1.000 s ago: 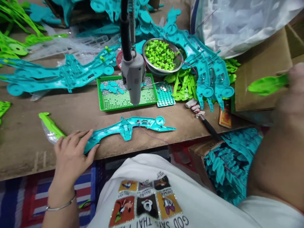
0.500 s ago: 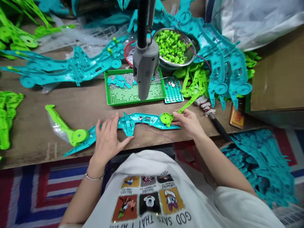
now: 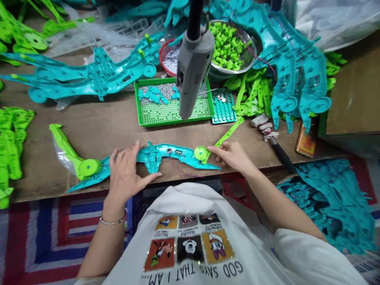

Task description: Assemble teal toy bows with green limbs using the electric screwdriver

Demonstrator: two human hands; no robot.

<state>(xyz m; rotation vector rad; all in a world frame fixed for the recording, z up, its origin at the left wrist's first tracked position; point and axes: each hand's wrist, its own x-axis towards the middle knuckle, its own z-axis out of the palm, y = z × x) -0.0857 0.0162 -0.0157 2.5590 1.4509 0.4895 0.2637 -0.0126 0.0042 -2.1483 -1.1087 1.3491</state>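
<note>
A long teal plastic half-shell [image 3: 172, 153], shaped like a toy bow, lies along the table's front edge with thin wires and a small metal spring-like part inside. My left hand [image 3: 126, 170] rests over its left portion, fingers spread and thumb stretched out, covering part of it. A green plastic limb [image 3: 224, 134] with a round hub [image 3: 202, 152] sits at the shell's right end. My right hand [image 3: 233, 156] pinches this limb close to the hub. At the left end is another green limb [image 3: 69, 152], with clear plastic along its outer side.
A grey electric screwdriver [image 3: 194, 75] hangs over a green tray [image 3: 175, 122] of screws and teal pieces. Behind are a metal bowl [image 3: 252, 63] of green parts and a red basket [image 3: 163, 59]. More teal shells [image 3: 97, 75] lie left. A black-handled tool [image 3: 282, 154] lies right.
The shell and both my hands appear slightly further left and the green limb at the right stands out more steeply from the shell. The view has shifted a little.
</note>
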